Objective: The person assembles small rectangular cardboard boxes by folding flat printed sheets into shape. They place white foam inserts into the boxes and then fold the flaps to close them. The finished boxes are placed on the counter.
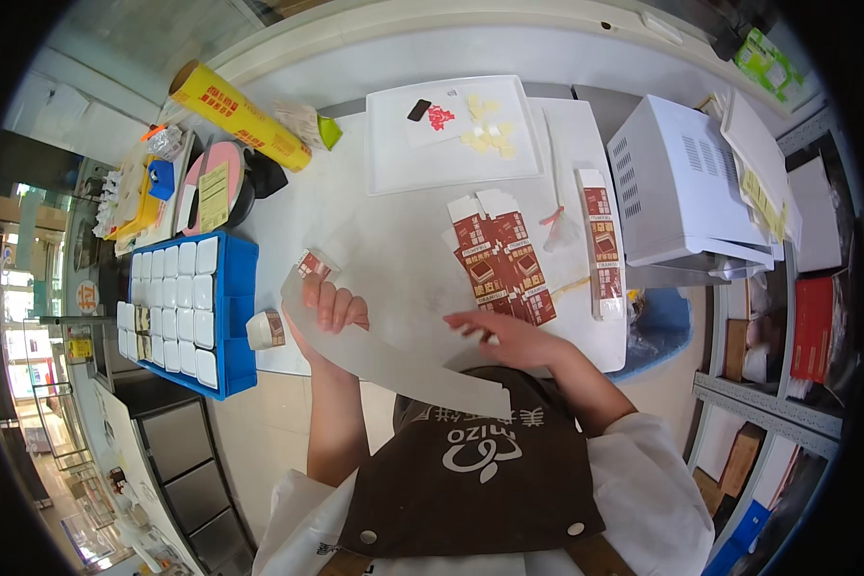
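My left hand [331, 305] grips a long, curved strip of pale card [403, 370] near its upper end. The strip slopes down to the right in front of my brown apron [470, 480]. A red-and-white printed piece [315, 263] shows just beyond the left fingers; I cannot tell whether it belongs to the strip. My right hand [509, 338] is above the table's near side, fingers apart and holding nothing. Past it lies a fanned pile of red-brown printed flat cartons [501, 257]. Left of my left hand, a small white and brown container [266, 330] stands at the table edge.
A blue crate [223, 317] at left holds rows of white containers. On the table's far side, a white tray [389, 168] carries red and pale-yellow pieces. A yellow roll [240, 117] lies far left. Right are another carton stack [602, 245] and a white appliance [667, 187].
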A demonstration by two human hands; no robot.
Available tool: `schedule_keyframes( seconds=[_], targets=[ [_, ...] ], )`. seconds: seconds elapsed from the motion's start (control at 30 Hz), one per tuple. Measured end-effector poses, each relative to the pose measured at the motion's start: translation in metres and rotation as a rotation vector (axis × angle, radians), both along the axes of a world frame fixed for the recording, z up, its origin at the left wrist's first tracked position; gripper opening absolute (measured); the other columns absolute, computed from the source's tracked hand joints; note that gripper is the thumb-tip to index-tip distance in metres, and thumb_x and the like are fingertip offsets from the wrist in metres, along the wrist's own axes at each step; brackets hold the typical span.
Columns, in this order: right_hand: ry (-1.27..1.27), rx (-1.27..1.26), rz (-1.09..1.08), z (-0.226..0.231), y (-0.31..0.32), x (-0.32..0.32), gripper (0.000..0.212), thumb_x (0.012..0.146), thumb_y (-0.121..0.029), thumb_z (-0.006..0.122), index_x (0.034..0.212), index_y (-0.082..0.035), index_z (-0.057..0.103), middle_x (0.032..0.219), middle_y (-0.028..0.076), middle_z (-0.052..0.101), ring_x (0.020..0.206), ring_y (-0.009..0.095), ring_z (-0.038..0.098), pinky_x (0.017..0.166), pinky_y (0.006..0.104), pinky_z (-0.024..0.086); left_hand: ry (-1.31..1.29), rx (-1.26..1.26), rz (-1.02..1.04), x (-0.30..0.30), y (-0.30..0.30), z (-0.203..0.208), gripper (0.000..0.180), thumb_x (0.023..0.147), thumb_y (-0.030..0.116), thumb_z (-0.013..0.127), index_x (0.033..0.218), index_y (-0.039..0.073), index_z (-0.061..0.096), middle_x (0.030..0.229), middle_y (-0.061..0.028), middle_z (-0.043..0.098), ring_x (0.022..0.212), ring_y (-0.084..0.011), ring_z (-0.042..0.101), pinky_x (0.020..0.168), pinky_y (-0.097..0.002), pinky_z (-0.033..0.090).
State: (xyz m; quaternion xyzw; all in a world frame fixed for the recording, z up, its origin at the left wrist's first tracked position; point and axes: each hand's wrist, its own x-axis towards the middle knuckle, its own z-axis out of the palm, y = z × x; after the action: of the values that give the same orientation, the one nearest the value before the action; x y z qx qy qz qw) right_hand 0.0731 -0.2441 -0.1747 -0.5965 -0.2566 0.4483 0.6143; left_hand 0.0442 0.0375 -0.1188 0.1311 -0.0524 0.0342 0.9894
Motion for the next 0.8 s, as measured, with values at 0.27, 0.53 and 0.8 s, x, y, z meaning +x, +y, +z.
schedule_keyframes(
  seconds=[0.27,0.53,0.8],
  targets=[
    [0.01,0.42,0.086,0.045,-0.004,-0.017,0.036,0.093,-0.016,0.061,0.128,-0.005,0.06,0.121,0.006,0.062,0.111,0.015,0.06,0.097,0.0306,0.045,0.0,-0.071,-0.035,-0.001,0.011,-0.013,0.023,0.104,0.022,0.04,0.087,0.011,0.049,0.065,-0.0026,0.044,0.056,-0.0124,0.04,0.059,-0.0252,0.035],
    [-0.423,0.108,-0.541,0.087,0.024,0.008,0.016,0.096,-0.007,0.059,0.11,-0.003,0.064,0.109,0.003,0.06,0.091,0.013,0.058,0.08,0.0278,0.046,0.469,0.929,-0.168,-0.009,-0.002,0.032,0.015,0.095,0.015,0.055,0.087,0.003,0.06,0.07,-0.0002,0.06,0.057,-0.0085,0.052,0.057,-0.025,0.042],
    [-0.169,0.171,-0.361,0.093,0.022,0.002,0.01,0.091,-0.01,0.067,0.094,-0.003,0.061,0.073,0.005,0.061,0.062,0.01,0.057,0.058,0.0261,0.044,0.446,0.968,-0.219,-0.011,-0.002,0.029,0.013,0.092,0.015,0.063,0.087,0.003,0.06,0.079,-0.0022,0.064,0.069,-0.0088,0.058,0.061,-0.023,0.046]
  ],
)
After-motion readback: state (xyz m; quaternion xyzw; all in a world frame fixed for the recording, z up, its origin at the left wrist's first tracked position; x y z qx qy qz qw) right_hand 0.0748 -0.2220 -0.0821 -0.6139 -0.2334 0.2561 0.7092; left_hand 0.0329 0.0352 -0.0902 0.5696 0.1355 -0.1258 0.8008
